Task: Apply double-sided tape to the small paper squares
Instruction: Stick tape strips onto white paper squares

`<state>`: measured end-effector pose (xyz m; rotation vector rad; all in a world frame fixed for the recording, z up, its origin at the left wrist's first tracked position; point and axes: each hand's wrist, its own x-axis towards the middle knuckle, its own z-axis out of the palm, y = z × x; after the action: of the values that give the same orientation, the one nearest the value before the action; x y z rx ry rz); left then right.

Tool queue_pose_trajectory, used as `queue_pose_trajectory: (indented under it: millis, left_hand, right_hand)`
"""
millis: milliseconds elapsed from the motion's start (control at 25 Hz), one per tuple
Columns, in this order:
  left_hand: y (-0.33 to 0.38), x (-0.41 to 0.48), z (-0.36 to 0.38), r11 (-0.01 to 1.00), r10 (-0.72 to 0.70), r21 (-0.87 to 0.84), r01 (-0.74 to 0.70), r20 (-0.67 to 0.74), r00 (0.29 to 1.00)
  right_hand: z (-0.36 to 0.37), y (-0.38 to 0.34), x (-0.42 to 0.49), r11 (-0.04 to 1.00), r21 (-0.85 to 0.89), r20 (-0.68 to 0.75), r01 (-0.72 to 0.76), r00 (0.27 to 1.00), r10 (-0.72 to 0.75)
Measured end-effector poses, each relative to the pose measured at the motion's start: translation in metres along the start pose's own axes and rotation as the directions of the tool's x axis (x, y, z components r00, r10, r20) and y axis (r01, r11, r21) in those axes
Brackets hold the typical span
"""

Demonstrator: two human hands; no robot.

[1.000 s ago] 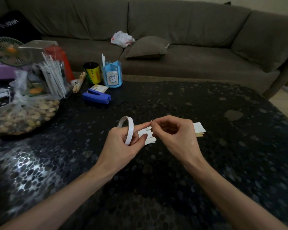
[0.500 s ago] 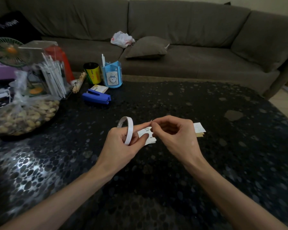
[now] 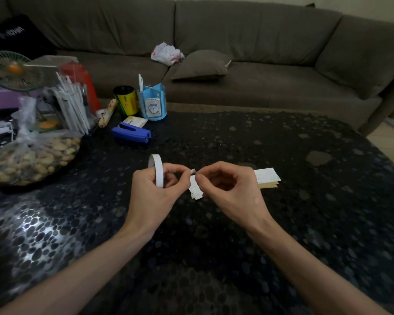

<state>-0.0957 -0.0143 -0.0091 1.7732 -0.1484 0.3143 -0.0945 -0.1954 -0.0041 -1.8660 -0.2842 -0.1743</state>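
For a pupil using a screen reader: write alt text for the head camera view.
The left hand grips a white tape roll while the right hand pinches a small paper square at the tape's loose end, over a dark table. More papers lie nearby.

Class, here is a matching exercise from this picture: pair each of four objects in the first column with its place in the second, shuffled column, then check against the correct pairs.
Objects
1. tape roll
2. blue stapler
3. white plastic bag
4. small paper square

Places
A. on the sofa seat
B. pinched at the fingertips of the right hand
C. gripped in the left hand
D. lying on the table in front of the blue pen holder

Pairs: 1-C, 2-D, 3-A, 4-B
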Motion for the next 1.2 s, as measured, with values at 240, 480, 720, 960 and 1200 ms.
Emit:
queue_pose_trajectory:
  millis: [240,480,720,960,1200]
  left_hand:
    - [0.0,0.0,0.0,1.0,0.016,-0.004,-0.016,0.071,0.997]
    - [-0.002,-0.002,0.004,0.995,0.086,0.045,-0.092,0.134,0.987]
    - [-0.006,-0.002,0.006,0.992,0.099,0.064,-0.111,0.169,0.981]
    - [-0.005,-0.001,0.005,0.993,0.094,0.058,-0.106,0.18,0.979]
    - [0.003,0.004,0.006,0.995,0.048,0.071,-0.073,0.311,0.949]
  right_hand:
    - [0.002,0.0,-0.002,1.0,-0.023,-0.03,-0.002,1.0,0.001]
    - [-0.001,0.003,0.002,0.999,-0.012,-0.1,-0.03,0.995,0.028]
    - [-0.002,0.001,0.001,0.998,0.029,-0.11,-0.048,0.993,0.051]
    - [-0.005,0.0,0.001,0.999,0.033,-0.11,-0.038,0.993,0.042]
    - [-0.019,-0.005,-0.004,0.997,-0.041,-0.089,-0.059,0.994,0.055]
